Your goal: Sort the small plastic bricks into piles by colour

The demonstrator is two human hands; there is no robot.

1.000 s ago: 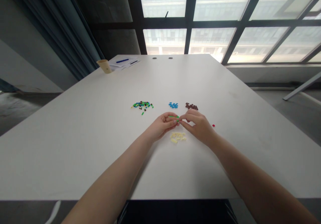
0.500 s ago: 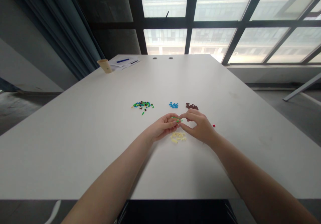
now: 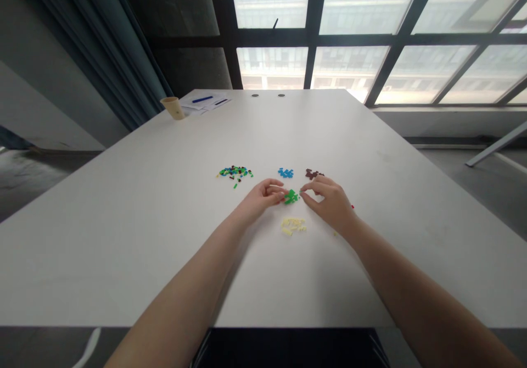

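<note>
While the left hand (image 3: 263, 196) and right hand (image 3: 329, 204) curl their fingers loosely together, gripping nothing visible, green plastic bricks (image 3: 291, 196) lie between them on the white table (image 3: 123, 258), just beyond yellow bricks (image 3: 293, 225). Blue bricks (image 3: 285, 173) and brown bricks (image 3: 313, 174) sit farther off.

A long white table (image 3: 123, 258) has a smooth, matt top. On it, small green bricks (image 3: 291, 196) and pale yellow bricks (image 3: 293, 224) look like glossy moulded plastic. At the table's far end lie thin white paper sheets (image 3: 201, 103), beside a matt tan cup (image 3: 173, 107) of paper or card.
</note>
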